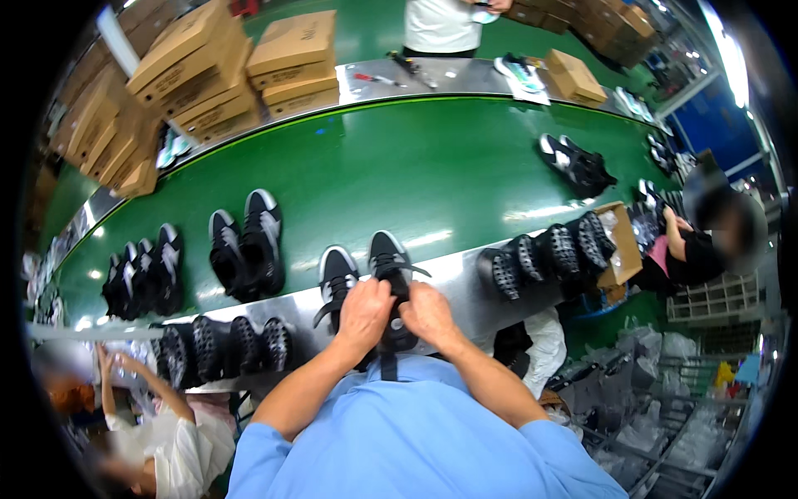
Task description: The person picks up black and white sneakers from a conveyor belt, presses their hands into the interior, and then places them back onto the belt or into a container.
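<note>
A black shoe (386, 249) with a light toe edge stands toe away, right in front of me. My left hand (367, 314) is closed at the left side of its opening, fingers pinched near the laces. Opposite it, my right hand (426, 313) is closed on the right side of the same shoe's opening. A dark lace end (413, 269) sticks out past the shoe to the right. The matching shoe (337, 270) stands just left of it, laced, with a loose end hanging left. My fingertips are partly hidden, so exactly what they pinch is hard to see.
A metal ledge (465, 312) borders the green belt (399, 166). More black shoes (247, 249) stand left, with another pair (573, 162) far right. Dark studded shoes (565, 252) line the ledge's right; similar ones (241, 345) its left. Cartons (291, 58) stack beyond. Co-workers (183, 432) sit nearby.
</note>
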